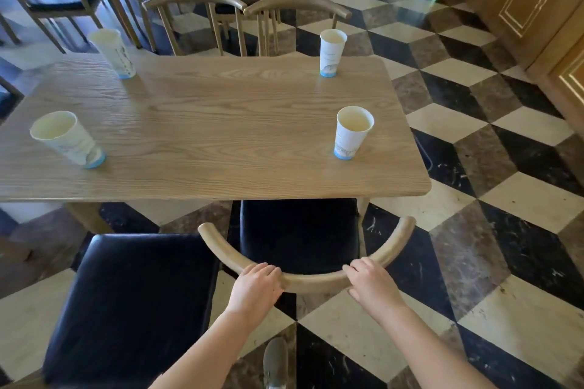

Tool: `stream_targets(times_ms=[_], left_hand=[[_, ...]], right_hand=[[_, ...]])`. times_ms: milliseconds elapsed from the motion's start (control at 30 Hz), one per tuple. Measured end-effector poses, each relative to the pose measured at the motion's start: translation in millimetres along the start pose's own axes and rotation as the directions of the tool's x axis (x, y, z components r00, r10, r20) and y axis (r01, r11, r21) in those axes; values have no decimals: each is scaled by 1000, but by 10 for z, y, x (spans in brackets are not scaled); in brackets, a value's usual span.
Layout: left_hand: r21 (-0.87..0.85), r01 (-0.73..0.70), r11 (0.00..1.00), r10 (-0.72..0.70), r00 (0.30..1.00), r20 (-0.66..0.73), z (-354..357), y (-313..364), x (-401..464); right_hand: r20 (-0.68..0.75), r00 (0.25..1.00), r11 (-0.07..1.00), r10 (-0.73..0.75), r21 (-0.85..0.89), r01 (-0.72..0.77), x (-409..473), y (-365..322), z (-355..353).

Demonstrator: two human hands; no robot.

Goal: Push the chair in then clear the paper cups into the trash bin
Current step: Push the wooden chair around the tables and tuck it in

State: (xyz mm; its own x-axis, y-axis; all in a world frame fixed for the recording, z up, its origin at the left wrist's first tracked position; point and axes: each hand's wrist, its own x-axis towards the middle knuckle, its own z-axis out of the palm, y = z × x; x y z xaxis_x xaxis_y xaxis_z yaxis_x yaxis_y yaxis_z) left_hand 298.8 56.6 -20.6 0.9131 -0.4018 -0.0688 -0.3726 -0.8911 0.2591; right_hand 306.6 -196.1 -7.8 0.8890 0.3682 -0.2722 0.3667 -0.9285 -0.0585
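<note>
A chair with a curved wooden backrest (313, 281) and a black seat (298, 230) stands at the near edge of the wooden table (221, 123), its seat partly under the tabletop. My left hand (257, 283) and my right hand (371, 283) both grip the backrest from behind. Several white paper cups with blue bases stand upright on the table: near right (352, 133), far right (330, 52), near left (68, 139) and far left (112, 52). No trash bin is in view.
A second chair with a black seat (132, 306) stands pulled out to the left of mine. Two more chairs (246, 6) are tucked in at the table's far side. Wooden cabinets (521, 0) line the right. My shoe (275, 360) rests on the checkered floor.
</note>
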Motion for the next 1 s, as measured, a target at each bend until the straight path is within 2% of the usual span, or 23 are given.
stream_targets(times_ms=[100,233,433,533,767,1000], left_hand=[[9,102,995,-102,990,95,26,93,-187],[2,159,987,-159,987,-35,-30,379,-633],[-22,220,975,-219,949,-225,-196,735,-1480],[-16,270,963,-265,928,-263,-335,813,-1952],[-6,465,885,-448,850,-278,-463,602,-2808],[-84,469,879,-467,813,-348,-606,239,-3461]], right_hand=[[-51,997,998,56,25,-55,-127,-215,1],[-177,984,998,16,57,-6,-482,-505,-119],[-243,966,991,-84,82,106,-959,-932,-13],[-289,948,980,-133,103,169,-1135,-1276,10],[-353,908,953,-227,111,281,-1435,-2126,-40],[-366,886,941,-284,71,331,-1500,-3008,-73]])
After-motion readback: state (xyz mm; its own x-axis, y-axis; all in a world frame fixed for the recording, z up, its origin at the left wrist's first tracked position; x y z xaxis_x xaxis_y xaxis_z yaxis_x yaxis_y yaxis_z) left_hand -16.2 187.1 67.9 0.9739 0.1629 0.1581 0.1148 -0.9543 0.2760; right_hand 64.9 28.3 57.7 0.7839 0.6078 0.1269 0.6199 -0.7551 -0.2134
